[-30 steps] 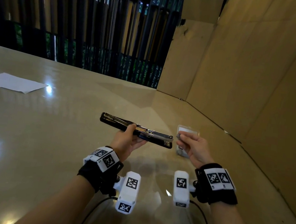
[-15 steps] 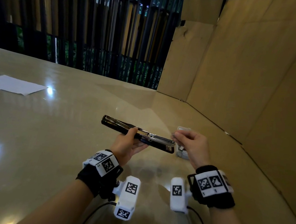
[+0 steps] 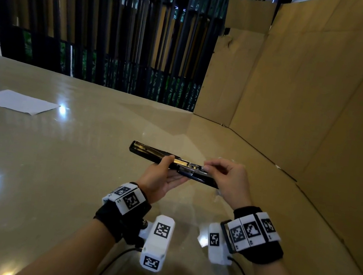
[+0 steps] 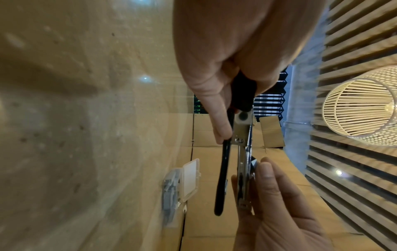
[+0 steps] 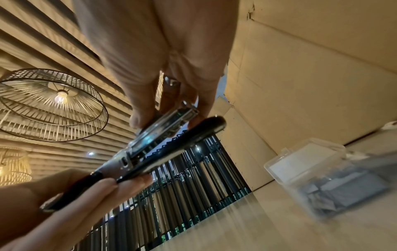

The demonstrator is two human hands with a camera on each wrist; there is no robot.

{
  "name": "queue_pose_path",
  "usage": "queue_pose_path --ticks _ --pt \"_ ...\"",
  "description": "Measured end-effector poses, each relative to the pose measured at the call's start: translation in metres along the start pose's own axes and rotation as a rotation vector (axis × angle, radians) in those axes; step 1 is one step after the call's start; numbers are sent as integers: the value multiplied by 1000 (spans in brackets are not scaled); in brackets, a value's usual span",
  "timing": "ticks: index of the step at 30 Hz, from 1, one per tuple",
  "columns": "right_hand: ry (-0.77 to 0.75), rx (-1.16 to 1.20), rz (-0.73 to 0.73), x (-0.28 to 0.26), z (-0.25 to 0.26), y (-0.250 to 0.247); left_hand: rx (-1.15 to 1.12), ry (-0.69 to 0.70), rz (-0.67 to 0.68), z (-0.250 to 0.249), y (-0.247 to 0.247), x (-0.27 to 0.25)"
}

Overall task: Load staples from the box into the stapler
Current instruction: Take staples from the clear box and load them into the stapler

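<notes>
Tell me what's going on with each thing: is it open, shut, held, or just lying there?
Stapler: swung open, held up off the table.
Left hand: grips the stapler.
Right hand: pinches something at the stapler's metal track; too blurred to say if it is staples.
Box: lid open, lying on the table, staples inside.
Paper: lying flat on the table, untouched.
Lamp: lit.

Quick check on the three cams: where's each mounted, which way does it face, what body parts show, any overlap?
Head: on the head, looking down-forward; both forearms, left hand, right hand, stapler.
Left wrist: along the left hand toward the staple box.
Right wrist: along the right hand, upward to a ceiling lamp.
Shared: both wrist views show the stapler and box.
</notes>
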State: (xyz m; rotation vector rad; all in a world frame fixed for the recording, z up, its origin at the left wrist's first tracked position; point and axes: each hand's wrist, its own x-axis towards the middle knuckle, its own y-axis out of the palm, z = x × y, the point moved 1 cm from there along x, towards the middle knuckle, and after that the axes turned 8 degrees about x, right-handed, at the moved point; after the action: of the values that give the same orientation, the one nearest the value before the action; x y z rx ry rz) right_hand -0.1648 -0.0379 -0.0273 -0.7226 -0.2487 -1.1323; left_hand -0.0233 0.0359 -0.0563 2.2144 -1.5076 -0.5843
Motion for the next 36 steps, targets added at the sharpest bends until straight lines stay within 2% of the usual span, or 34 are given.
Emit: queue_pose_path --ticks 12,18,24,29,36 --pt "-21 85 -75 -4 7 -1 -36 5 32 -6 3 -1" --pt "-169 34 -83 -4 9 1 -51 -7 52 -8 2 -2" --pt "-207 -10 -97 -2 4 1 -48 -8 66 -9 3 -3" --pt "-314 -150 -112 -4 9 2 -70 -3 58 -11 3 -3" --pt "-148 -124 -1 -1 7 -3 -34 10 31 -11 3 -3"
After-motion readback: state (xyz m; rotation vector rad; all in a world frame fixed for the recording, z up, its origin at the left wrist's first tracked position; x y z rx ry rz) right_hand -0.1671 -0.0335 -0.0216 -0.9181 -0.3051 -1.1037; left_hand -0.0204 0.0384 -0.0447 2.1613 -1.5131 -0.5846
